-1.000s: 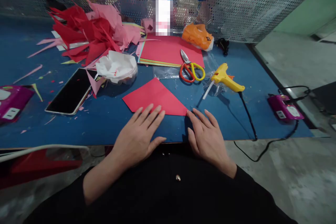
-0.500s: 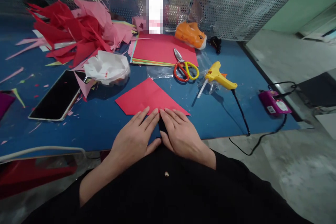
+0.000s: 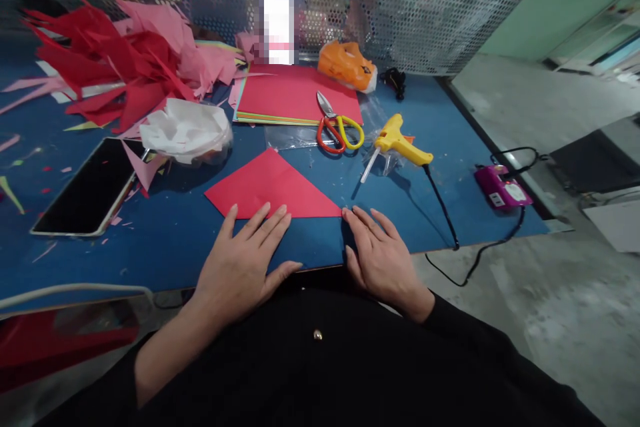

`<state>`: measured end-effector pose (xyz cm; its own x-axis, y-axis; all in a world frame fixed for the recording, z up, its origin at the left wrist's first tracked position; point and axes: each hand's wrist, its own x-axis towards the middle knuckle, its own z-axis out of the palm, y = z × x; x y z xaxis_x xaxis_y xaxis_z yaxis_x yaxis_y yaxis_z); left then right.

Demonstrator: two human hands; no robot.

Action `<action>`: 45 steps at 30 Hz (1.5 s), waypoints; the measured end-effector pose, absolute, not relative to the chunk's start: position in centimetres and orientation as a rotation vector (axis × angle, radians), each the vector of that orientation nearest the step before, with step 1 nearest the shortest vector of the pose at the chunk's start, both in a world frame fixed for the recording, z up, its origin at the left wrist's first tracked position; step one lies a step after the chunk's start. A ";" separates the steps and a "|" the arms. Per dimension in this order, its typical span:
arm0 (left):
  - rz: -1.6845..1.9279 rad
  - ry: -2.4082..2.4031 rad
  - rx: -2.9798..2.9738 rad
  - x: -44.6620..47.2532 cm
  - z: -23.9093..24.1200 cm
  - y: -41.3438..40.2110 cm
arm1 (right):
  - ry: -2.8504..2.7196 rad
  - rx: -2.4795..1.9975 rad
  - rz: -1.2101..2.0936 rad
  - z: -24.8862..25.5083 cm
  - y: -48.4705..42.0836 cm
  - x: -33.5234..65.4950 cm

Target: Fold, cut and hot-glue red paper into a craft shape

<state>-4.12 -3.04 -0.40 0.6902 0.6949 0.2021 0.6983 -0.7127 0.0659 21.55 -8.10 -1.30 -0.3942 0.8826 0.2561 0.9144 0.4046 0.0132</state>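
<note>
A folded sheet of red paper (image 3: pixel 273 183) lies flat on the blue table, its straight folded edge facing me. My left hand (image 3: pixel 245 253) rests with fingers spread, the fingertips pressing on that edge left of its middle. At the right corner of the fold, my right hand (image 3: pixel 383 253) touches the paper with its fingertips; its fingers are stretched out, and it holds nothing. Beyond the paper, scissors (image 3: pixel 333 127) with one red and one yellow handle lie partly on a stack of coloured paper (image 3: pixel 295 93). A yellow glue gun (image 3: pixel 400 140) is to their right.
Red and pink paper scraps (image 3: pixel 125 57) are heaped at the back left. Nearer are a paper-lined plastic bowl (image 3: pixel 185 130) and a dark-screened phone (image 3: pixel 87 187). An orange packet (image 3: pixel 347 65) sits at the back; a purple power socket (image 3: pixel 503 187) is at the right edge.
My right hand has slid right along the folded edge, from beside my left hand to the paper's corner. My left fingers have spread wider. The view has shifted slightly to the right.
</note>
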 end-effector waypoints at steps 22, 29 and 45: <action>-0.446 -1.216 -2.610 -6.7 -1.0 -3.3 | -2.666 -1.135 0.338 1.5 -0.3 13.8; -0.520 -1.083 -2.526 -7.9 -1.6 -3.1 | -2.564 -1.382 0.182 0.5 1.1 13.7; -0.632 -1.156 -2.486 -7.8 -2.6 -3.4 | -2.516 -1.486 0.017 0.0 0.6 11.7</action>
<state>-7.85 -3.44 -2.57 0.5732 0.6342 0.5189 0.7790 -0.6181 -0.1052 11.67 0.64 -0.04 -0.4651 0.8664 0.1819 0.8638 0.4891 -0.1209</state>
